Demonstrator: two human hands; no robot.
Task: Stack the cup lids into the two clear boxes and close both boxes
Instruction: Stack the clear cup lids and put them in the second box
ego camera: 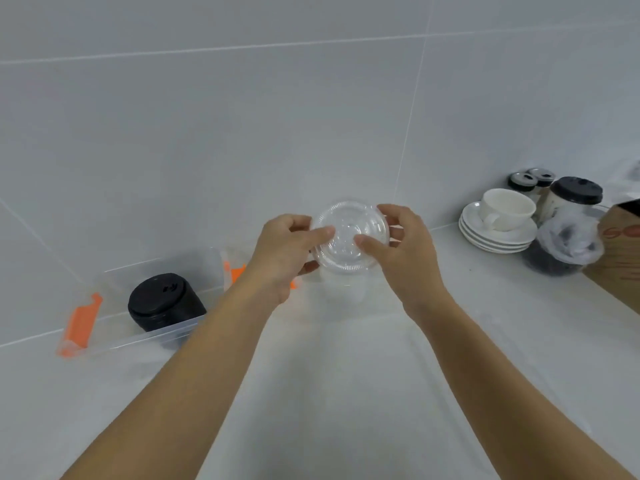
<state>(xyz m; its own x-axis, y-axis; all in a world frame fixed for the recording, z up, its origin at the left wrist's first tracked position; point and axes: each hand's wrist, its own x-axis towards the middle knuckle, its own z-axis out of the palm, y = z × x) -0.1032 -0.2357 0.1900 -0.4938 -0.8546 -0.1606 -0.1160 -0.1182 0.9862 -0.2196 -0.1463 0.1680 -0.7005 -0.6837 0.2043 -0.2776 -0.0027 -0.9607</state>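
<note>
Both hands hold a stack of clear round cup lids (349, 235) above the white counter. My left hand (287, 251) grips its left rim, thumb on top. My right hand (405, 247) grips the right rim, thumb on top as well. At the left stands a clear box (114, 337) with orange latches, open, with a stack of black lids (162, 301) inside. A second clear box (343, 292) with orange latches lies right under the hands, mostly hidden by them.
At the right against the tiled wall stand stacked white saucers (497, 233) with a white cup (507, 207), lidded jars (531, 183), a cup with a black lid (575, 194), a plastic bag of dark items (564, 251) and a cardboard box (623, 251).
</note>
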